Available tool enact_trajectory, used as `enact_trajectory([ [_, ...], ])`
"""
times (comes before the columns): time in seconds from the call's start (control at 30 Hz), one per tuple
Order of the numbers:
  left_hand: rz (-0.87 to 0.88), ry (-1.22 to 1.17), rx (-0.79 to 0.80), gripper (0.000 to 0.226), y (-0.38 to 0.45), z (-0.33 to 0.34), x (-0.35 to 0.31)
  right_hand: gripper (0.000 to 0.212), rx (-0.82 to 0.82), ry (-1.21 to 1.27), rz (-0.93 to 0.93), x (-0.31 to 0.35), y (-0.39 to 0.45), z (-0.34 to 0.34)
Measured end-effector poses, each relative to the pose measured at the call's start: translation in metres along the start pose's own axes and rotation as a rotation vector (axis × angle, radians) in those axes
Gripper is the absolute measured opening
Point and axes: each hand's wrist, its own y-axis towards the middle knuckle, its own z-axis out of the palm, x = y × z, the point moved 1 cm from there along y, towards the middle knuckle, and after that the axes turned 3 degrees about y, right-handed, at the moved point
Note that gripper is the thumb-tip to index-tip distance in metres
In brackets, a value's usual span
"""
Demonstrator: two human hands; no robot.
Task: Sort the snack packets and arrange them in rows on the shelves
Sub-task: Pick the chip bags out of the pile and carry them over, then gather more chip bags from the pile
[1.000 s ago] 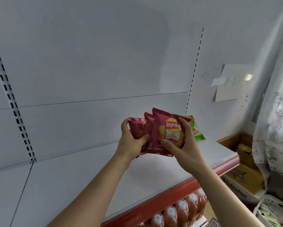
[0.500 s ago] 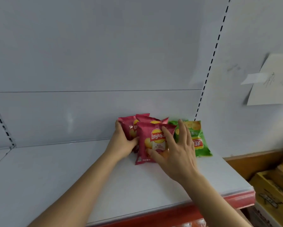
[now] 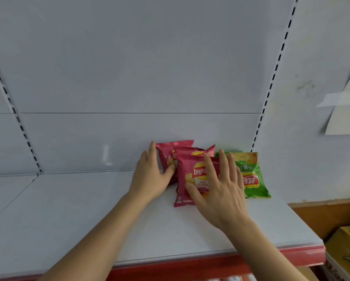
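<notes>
Both hands' straight fingers rest on red Lay's packets [image 3: 192, 175] (green packet [image 3: 251, 175] beside)

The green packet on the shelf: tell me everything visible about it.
The green packet is a glossy crinkled snack bag with a red logo band and pictured chips, its print upside down to the camera. It lies on the white shelf near the back panel, right of the red packets. The right hand covers its left edge.

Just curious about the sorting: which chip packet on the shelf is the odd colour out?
The green packet at the right end, beside the right hand; the other packets are all red.
</notes>
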Motion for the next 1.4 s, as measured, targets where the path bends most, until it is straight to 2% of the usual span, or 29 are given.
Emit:
enact_trajectory([
  [0.27,0.09,0.235,-0.145,0.081,-0.038,-0.027,0.022,0.083,-0.015,-0.003,-0.078,0.034,-0.005,0.004],
  [0.5,0.126,0.359,-0.266,0.076,-0.081,-0.097,0.075,0.082,0.019,0.017,-0.195,0.127,-0.024,0.006],
  [0.83,0.014,0.465,-0.397,0.065,-0.169,-0.264,0.194,0.08,0.035,0.171,-0.392,0.34,-0.071,0.014],
  [1.2,-0.244,0.597,-0.566,0.069,-0.264,-0.424,0.351,0.076,0.086,0.372,-0.614,0.583,-0.123,0.073],
  [1.4,-0.374,0.668,-0.604,0.06,-0.28,-0.496,0.436,0.075,0.126,0.46,-0.732,0.705,-0.122,0.119],
])
